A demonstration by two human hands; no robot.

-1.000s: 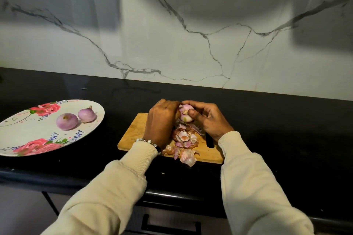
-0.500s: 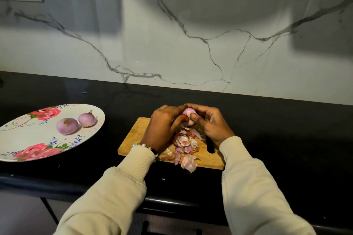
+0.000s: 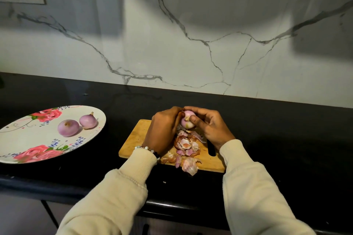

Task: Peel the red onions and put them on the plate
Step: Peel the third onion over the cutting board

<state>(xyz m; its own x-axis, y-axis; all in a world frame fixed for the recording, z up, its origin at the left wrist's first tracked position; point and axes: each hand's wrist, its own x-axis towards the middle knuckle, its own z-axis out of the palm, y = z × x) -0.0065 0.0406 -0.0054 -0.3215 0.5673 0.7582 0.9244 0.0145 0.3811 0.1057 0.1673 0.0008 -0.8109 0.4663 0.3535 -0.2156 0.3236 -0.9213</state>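
A small red onion [image 3: 188, 120], mostly bare and pale purple, is held between both hands above the far end of a wooden cutting board [image 3: 137, 139]. My left hand [image 3: 164, 129] curls around its left side, where a flap of skin sticks up. My right hand [image 3: 208, 126] grips its right side with the thumb on the root end. A floral plate [image 3: 28, 139] lies to the left on the black counter and carries two peeled onions [image 3: 68, 127] [image 3: 88, 120].
A heap of onion skins [image 3: 186, 149] covers the middle and near edge of the board. A dark slot or handle [image 3: 211, 149] shows by my right wrist. The marble wall stands behind the counter; the counter's front edge is close to my sleeves.
Both hands turned the onion between them, so its root end now faces me under my right thumb. The hands stayed over the far end of the board.
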